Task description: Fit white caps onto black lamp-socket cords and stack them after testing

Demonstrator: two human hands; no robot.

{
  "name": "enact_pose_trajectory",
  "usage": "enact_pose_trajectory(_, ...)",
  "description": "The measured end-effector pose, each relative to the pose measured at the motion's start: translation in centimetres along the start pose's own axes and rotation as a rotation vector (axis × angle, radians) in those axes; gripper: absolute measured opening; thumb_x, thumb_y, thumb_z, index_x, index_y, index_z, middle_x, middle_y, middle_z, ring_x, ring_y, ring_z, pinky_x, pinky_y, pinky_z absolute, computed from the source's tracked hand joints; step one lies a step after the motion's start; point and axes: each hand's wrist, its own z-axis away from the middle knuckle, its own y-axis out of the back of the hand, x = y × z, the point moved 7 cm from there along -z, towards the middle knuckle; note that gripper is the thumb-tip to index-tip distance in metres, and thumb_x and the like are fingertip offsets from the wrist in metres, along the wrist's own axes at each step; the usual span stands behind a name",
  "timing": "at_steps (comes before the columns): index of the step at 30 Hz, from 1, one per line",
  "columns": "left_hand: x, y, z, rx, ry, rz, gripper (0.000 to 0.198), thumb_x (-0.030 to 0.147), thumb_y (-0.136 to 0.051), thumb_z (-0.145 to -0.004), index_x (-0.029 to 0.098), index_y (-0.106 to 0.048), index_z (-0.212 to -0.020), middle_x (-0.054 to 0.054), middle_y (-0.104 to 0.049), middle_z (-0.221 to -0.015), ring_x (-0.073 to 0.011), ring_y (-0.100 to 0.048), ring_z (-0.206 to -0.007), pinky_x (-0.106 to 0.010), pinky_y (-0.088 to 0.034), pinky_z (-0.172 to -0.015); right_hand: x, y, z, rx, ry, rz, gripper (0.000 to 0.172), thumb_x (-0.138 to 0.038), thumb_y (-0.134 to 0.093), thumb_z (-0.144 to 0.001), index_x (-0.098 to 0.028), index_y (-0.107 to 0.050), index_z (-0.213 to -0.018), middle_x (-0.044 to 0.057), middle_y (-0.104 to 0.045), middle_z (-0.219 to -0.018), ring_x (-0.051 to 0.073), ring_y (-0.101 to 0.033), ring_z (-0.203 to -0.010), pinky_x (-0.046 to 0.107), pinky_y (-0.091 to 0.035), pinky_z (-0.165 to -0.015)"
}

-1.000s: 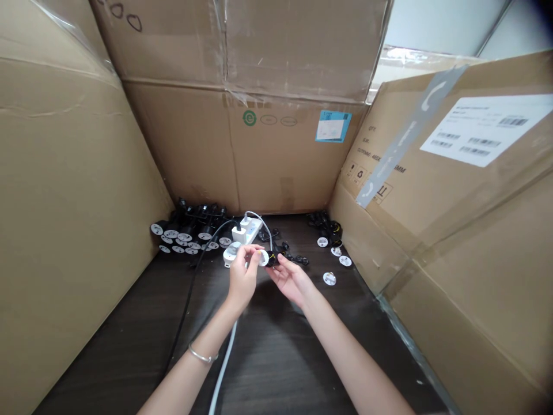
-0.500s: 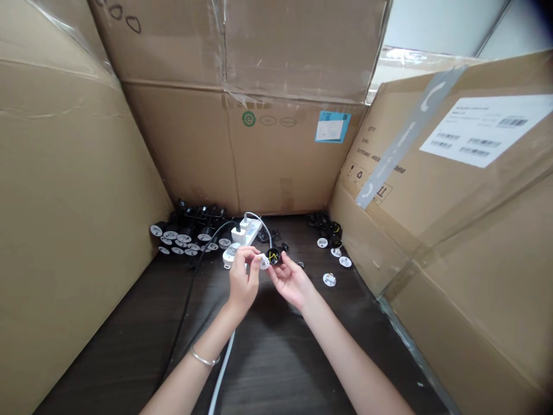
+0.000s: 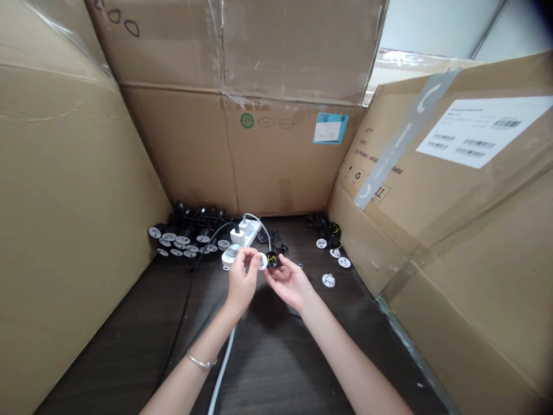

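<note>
Between thumb and fingers, my left hand pinches a round white disc with small parts on its face. My right hand is closed round a black cylindrical housing, whose open end faces me and shows yellow wires inside. Disc and housing are side by side, almost touching, above the dark table. Just behind my left hand lies a white power strip with a white plug adapter in it. The far side of the housing is hidden by my fingers.
Several black housings with white disc ends are stacked at left. At right are black housings with wires and loose white discs. Large cardboard boxes wall in the dark table. A white cable runs toward me.
The white disc has turned to show more of its round face, still in my left hand. My right hand has shifted slightly left with the housing. The view has moved a little.
</note>
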Motion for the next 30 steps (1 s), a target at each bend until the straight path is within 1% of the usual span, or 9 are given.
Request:
enact_pose_trajectory(2,-0.4,0.0,-0.1,-0.014,0.043,0.021,0.015,0.031,-0.047,-0.083,0.016,-0.05,-0.082,-0.002,-0.053,-0.08,-0.0129,-0.051,-0.074,-0.024,-0.041,-0.07,0.0,0.2,-0.1,0.014,0.009,0.006,0.008,-0.012,-0.051,-0.081,-0.006,-0.057,-0.079,0.01,-0.065,-0.079,0.015,-0.062,-0.076,0.027,-0.053,-0.076)
enact_pose_trajectory(7,-1.0,-0.3,-0.1,-0.048,0.099,0.05,0.015,0.031,-0.05,-0.081,0.016,-0.051,-0.08,-0.001,-0.054,-0.075,-0.013,-0.052,-0.072,-0.024,-0.041,-0.069,0.0,0.4,-0.1,0.036,0.016,0.017,0.006,-0.012,-0.053,-0.079,-0.009,-0.057,-0.076,0.009,-0.064,-0.075,0.015,-0.061,-0.074,0.027,-0.053,-0.071)
enact_pose_trajectory(10,-1.3,-0.5,-0.1,-0.033,0.143,0.094,0.015,0.031,-0.053,-0.079,0.016,-0.052,-0.079,-0.001,-0.055,-0.074,-0.0128,-0.052,-0.072,-0.023,-0.04,-0.066,-0.1,0.5,-0.1,0.051,0.021,0.019,0.006,-0.012,-0.053,-0.078,-0.009,-0.057,-0.074,0.009,-0.064,-0.073,0.015,-0.061,-0.071,0.027,-0.053,-0.07)
enact_pose_trajectory(14,-2.3,-0.7,-0.2,0.007,0.265,0.254,0.019,0.033,-0.058,-0.073,0.015,-0.052,-0.075,-0.001,-0.053,-0.07,-0.011,-0.05,-0.063,-0.021,-0.039,-0.056,-0.2,0.6,0.0,0.077,0.036,0.015,0.005,-0.011,-0.053,-0.076,-0.009,-0.056,-0.074,0.011,-0.063,-0.074,0.016,-0.06,-0.072,0.029,-0.053,-0.069)
enact_pose_trajectory(19,-3.6,-1.1,-0.2,0.013,0.375,0.408,0.023,0.032,-0.064,-0.067,0.013,-0.053,-0.074,0.001,-0.053,-0.067,-0.0075,-0.046,-0.056,-0.02,-0.04,-0.057,-0.5,1.0,0.0,0.14,0.061,0.014,0.003,-0.009,-0.053,-0.074,-0.008,-0.055,-0.072,0.012,-0.062,-0.073,0.017,-0.06,-0.072,0.028,-0.053,-0.067)
enact_pose_trajectory(22,-3.7,-1.2,-0.1,0.013,0.391,0.429,0.024,0.032,-0.065,-0.066,0.013,-0.053,-0.074,0.001,-0.053,-0.066,-0.0069,-0.046,-0.056,-0.019,-0.039,-0.057,-0.5,1.1,0.0,0.162,0.058,0.009,0.002,-0.008,-0.052,-0.073,-0.009,-0.054,-0.073,0.011,-0.06,-0.072,0.016,-0.059,-0.07,0.028,-0.053,-0.065)
enact_pose_trajectory(26,-3.2,-1.5,0.0,-0.014,0.374,0.395,0.023,0.031,-0.066,-0.065,0.013,-0.054,-0.071,0.0,-0.054,-0.066,-0.008,-0.047,-0.059,-0.019,-0.04,-0.057,-0.5,1.2,0.0,0.186,0.071,0.004,0.004,-0.007,-0.05,-0.07,-0.01,-0.052,-0.07,0.009,-0.058,-0.068,0.015,-0.057,-0.065,0.027,-0.052,-0.06)
enact_pose_trajectory(28,-3.0,-1.7,0.1,-0.032,0.368,0.378,0.022,0.031,-0.065,-0.065,0.013,-0.054,-0.071,0.0,-0.054,-0.066,-0.0084,-0.047,-0.059,-0.02,-0.04,-0.057,-0.6,1.1,0.1,0.18,0.08,0.004,0.005,-0.006,-0.049,-0.069,-0.011,-0.051,-0.069,0.008,-0.057,-0.067,0.015,-0.056,-0.063,0.026,-0.051,-0.058)
enact_pose_trajectory(30,-3.2,-1.9,0.2,-0.033,0.39,0.401,0.022,0.031,-0.065,-0.066,0.013,-0.054,-0.072,0.001,-0.053,-0.066,-0.0074,-0.046,-0.057,-0.019,-0.039,-0.055,-0.6,1.0,0.0,0.164,0.077,0.003,0.006,-0.006,-0.048,-0.068,-0.011,-0.05,-0.069,0.008,-0.057,-0.067,0.015,-0.056,-0.064,0.026,-0.051,-0.058)
